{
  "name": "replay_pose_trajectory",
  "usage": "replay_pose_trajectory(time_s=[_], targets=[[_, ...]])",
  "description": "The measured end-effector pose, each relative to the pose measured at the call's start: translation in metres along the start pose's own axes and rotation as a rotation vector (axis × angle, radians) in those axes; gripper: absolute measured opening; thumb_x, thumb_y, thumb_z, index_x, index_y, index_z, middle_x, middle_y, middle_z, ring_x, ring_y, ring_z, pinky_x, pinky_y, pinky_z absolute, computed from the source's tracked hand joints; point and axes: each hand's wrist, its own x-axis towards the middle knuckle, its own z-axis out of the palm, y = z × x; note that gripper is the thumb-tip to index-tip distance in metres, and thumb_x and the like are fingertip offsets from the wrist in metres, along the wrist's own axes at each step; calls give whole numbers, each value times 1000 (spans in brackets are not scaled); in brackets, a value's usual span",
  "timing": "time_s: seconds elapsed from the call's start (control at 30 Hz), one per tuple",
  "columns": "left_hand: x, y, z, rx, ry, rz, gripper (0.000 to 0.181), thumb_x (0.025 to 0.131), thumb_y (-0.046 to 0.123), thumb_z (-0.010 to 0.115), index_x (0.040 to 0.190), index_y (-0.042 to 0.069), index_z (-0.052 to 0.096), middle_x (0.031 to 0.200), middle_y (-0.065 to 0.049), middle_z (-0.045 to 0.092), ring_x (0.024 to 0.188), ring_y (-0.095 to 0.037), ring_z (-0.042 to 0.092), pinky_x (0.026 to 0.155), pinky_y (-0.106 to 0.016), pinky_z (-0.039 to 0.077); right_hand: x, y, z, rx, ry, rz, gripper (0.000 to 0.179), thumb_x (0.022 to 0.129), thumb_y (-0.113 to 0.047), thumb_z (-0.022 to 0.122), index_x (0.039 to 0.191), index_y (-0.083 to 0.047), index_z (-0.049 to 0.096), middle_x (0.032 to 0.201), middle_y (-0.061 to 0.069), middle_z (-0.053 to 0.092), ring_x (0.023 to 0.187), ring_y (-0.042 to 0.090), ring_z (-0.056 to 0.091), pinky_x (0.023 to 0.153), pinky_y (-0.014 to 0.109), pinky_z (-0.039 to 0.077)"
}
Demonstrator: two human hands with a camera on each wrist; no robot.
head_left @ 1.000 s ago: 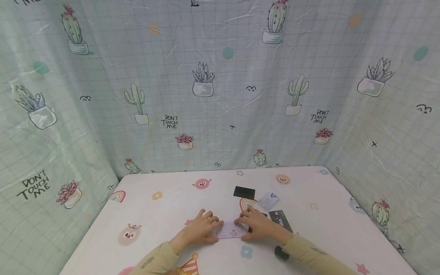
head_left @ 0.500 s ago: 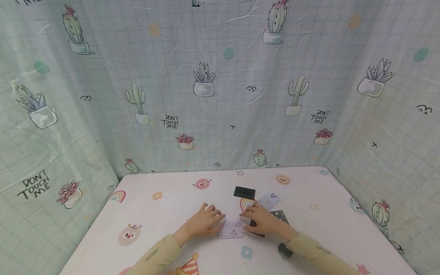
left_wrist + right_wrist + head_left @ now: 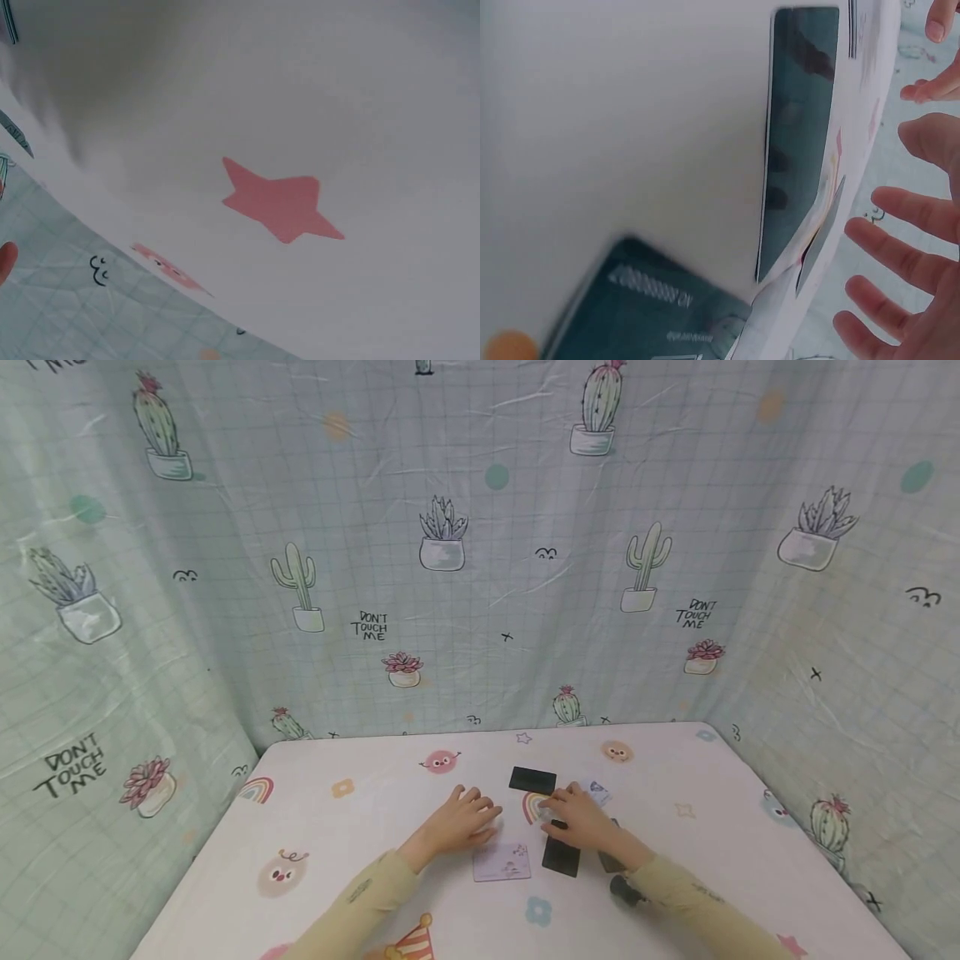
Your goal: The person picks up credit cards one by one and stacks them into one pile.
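A lilac card (image 3: 501, 863) with a small print lies flat on the table. My left hand (image 3: 456, 822) hovers just beyond its upper left corner, fingers spread and holding nothing. My right hand (image 3: 581, 818) is over the far end of a plain black card (image 3: 561, 853). In the right wrist view the same right hand (image 3: 907, 262) shows its fingers spread and apart, with nothing in them. A pale card (image 3: 598, 792) is partly covered by that hand. Under the right wrist lies a dark card (image 3: 611, 857), mostly hidden; its raised digits show on the dark card (image 3: 652, 307) in the right wrist view.
Another black card (image 3: 532, 780) lies farther back. Beside the right sleeve is a small black object (image 3: 626, 891), partly covered. A white tablecloth (image 3: 360, 818) with cartoon prints covers the table, and a cactus-print curtain (image 3: 495, 593) hangs behind and on both sides.
Both hands have let go of the lilac card's edges and lifted away. The left moved away from the body, the right away and rightward. The lilac card stayed in place.
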Motion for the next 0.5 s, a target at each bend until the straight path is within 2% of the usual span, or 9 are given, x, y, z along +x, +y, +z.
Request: replay_pose_trajectory(time_s=[0.23,0.5], targets=[[12,-3,3,23,8,-7,31,85,35,54,111,19,60,101,5,62,93,-16,51,80,-37,39,5,10,0,-7,17,49,34,79,-32,62,107,-12,63,94,2,58,82,18,40,70,35,37],[27,-8,11,50,57,-10,30,85,34,55,110,18,60,100,3,62,93,-17,51,79,-38,41,12,20,1,-32,54,82,32,79,-32,63,103,-11,63,94,5,58,85,23,43,68,40,38]])
